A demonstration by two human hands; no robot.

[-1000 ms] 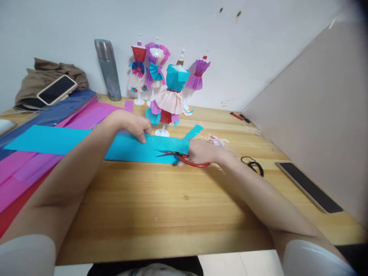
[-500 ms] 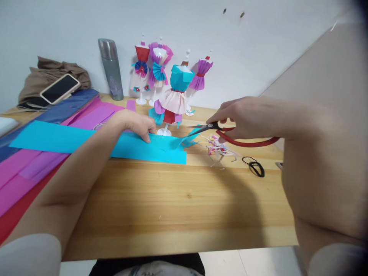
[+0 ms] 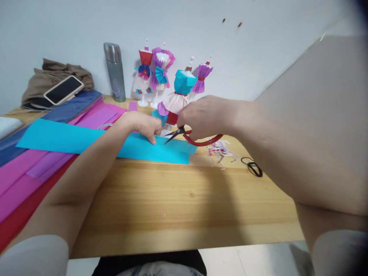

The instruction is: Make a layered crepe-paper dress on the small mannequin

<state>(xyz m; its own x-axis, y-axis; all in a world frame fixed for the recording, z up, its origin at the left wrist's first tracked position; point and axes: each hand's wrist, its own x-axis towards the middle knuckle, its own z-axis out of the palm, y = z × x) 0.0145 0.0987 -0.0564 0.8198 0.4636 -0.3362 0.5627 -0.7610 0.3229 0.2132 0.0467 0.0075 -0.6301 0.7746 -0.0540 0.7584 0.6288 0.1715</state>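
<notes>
A long strip of turquoise paper (image 3: 66,136) lies across the wooden table, its left part over other coloured sheets. At the strip's upper edge my left hand (image 3: 143,124) is closed on it, thumb on top and fingers curled. My right hand (image 3: 208,116) grips scissors (image 3: 178,131) with red handles and dark blades. The blades are spread a little over the paper, just right of my left thumb. Right behind the hands stands a small mannequin (image 3: 184,82) in a turquoise top and pale skirt, its lower part partly hidden by my right hand.
Three more dressed mannequins (image 3: 144,76) stand along the wall beside a grey flask (image 3: 115,73). Paper scraps (image 3: 221,148) and a black hair tie (image 3: 254,169) lie to the right. Pink sheets (image 3: 17,174), a phone (image 3: 63,90) and brown cloth (image 3: 54,71) are at the left.
My right hand has moved left with the scissors, bringing the blades along the paper's upper edge close to my left hand. The left hand keeps its hold on the paper.
</notes>
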